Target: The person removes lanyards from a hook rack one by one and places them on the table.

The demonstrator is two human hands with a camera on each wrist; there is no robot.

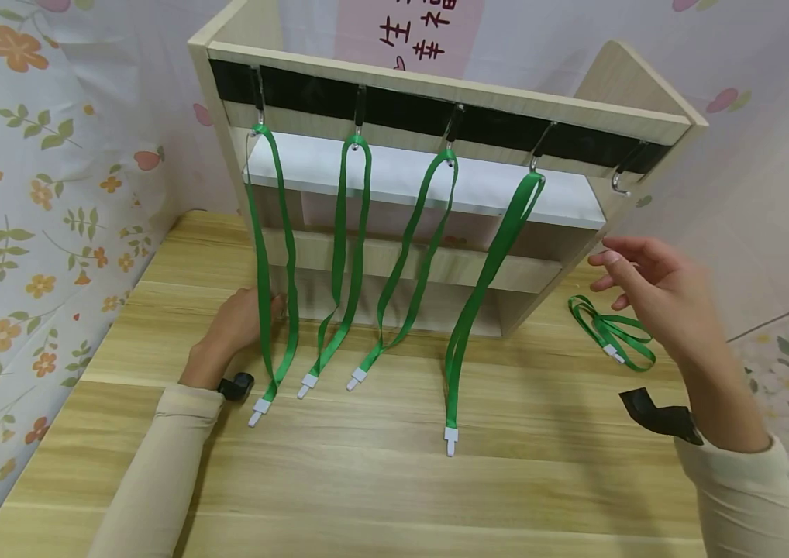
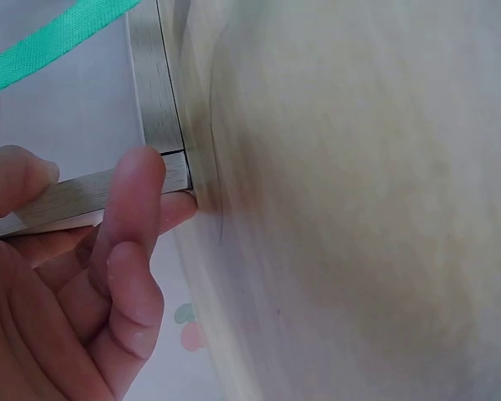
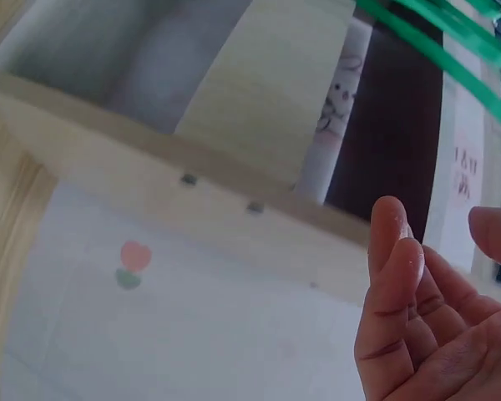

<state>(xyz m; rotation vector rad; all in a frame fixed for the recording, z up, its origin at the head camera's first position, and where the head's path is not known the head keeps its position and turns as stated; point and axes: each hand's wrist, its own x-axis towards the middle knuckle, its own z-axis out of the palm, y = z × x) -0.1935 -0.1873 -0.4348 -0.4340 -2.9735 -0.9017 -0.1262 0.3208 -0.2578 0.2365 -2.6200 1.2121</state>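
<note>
Across the upper middle, four green straps [image 1: 490,270] on hooks [image 1: 359,108]; at right, one bare hook [image 1: 619,181] and coiled strap [image 1: 602,322] on the counter [image 1: 339,480], seemingly last to hang. Right hand [image 1: 666,291]: fingers loose, empty; left hand [image 1: 234,319]: fingers gripping the shelf [image 2: 82,194].

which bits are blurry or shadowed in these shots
Head view: mostly clear, with a soft shadow on the tabletop below the right hand and small glints on the metal hooks; left wrist view: the large wood surface is badly blurred, the fingers crisper; right wrist view: rather hazy, the green lanyards soft-edged.
</note>
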